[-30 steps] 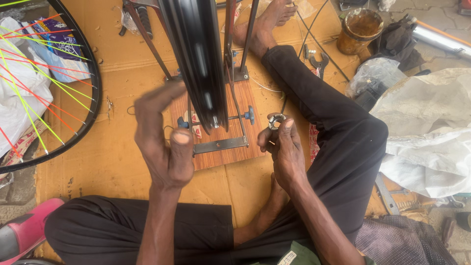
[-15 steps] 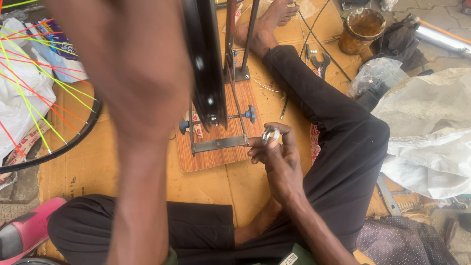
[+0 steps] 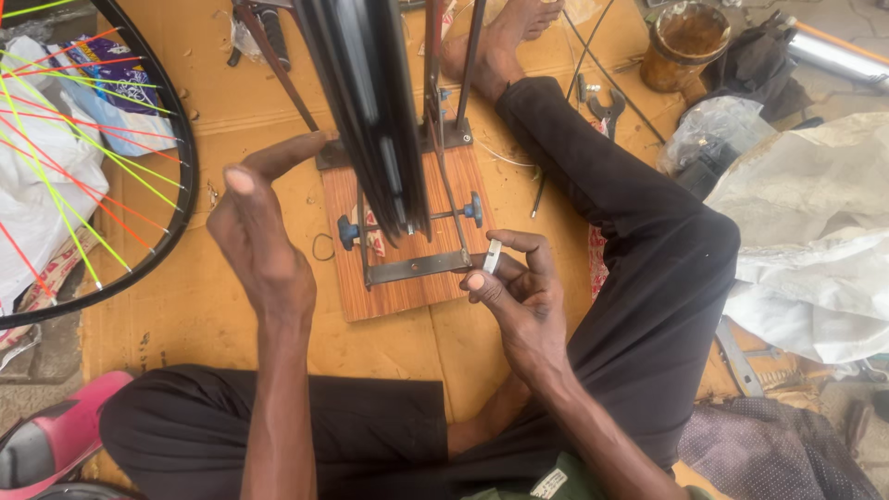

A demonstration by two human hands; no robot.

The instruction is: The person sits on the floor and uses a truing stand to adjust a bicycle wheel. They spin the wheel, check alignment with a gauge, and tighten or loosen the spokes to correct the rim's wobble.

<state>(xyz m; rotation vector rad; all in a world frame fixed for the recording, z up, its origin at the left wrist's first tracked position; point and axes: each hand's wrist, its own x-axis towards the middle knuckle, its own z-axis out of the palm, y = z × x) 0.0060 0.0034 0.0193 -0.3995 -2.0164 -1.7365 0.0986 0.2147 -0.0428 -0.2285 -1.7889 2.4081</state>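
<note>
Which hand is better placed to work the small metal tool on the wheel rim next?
Probably the right hand: it pinches the small metal tool beside the rim. The left hand is open, empty.

Left hand [image 3: 264,236] raised with the palm facing right, fingers extended and loosely together, thumb pointing forward, forearm running up from the lower edge. Right hand [image 3: 519,287] lower, fingers curled, thumb and forefinger pinched together, wrist bent, forearm angling in from lower right.
</note>
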